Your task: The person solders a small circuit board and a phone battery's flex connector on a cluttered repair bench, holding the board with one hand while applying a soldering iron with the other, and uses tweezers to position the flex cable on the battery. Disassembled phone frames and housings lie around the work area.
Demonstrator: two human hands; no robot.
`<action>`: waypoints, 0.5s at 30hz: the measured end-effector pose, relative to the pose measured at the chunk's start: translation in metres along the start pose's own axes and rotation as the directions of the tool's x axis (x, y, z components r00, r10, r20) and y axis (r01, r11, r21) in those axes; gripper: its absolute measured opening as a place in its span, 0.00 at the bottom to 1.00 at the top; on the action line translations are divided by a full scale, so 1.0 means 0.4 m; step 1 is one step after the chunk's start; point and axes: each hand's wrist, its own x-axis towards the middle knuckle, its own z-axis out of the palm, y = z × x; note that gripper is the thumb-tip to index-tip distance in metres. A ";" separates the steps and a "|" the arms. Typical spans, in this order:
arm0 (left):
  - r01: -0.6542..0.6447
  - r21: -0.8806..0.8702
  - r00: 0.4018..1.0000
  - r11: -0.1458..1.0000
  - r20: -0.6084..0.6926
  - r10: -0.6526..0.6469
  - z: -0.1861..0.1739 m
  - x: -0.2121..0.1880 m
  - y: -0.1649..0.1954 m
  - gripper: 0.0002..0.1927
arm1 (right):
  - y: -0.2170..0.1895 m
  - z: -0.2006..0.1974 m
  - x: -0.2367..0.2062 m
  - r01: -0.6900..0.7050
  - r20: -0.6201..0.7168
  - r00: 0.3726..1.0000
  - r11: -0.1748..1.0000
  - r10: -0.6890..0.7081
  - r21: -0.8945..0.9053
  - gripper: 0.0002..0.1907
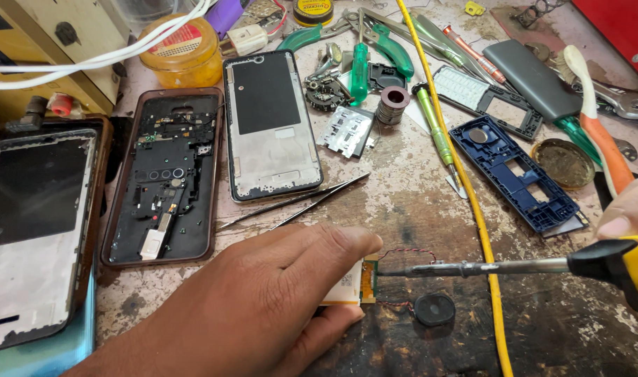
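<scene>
Left hand (263,300) lies flat, pinning a small battery pack (348,283) to the workbench (416,202), right hand (629,220) grips a soldering iron (486,267) with its tip at the pack's terminal strip (369,279); soldering step, next likely needs steady tip contact near the thin wires (409,253).

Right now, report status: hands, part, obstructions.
Left hand pins battery. Right hand holds soldering iron, tip at battery's board. Yellow cable crosses under iron.
</scene>
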 end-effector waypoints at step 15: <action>0.010 0.006 1.000 1.000 0.012 -0.010 0.003 0.001 -0.004 0.26 | 0.027 -0.027 0.006 -0.191 0.100 0.977 0.981 0.187 0.036 0.22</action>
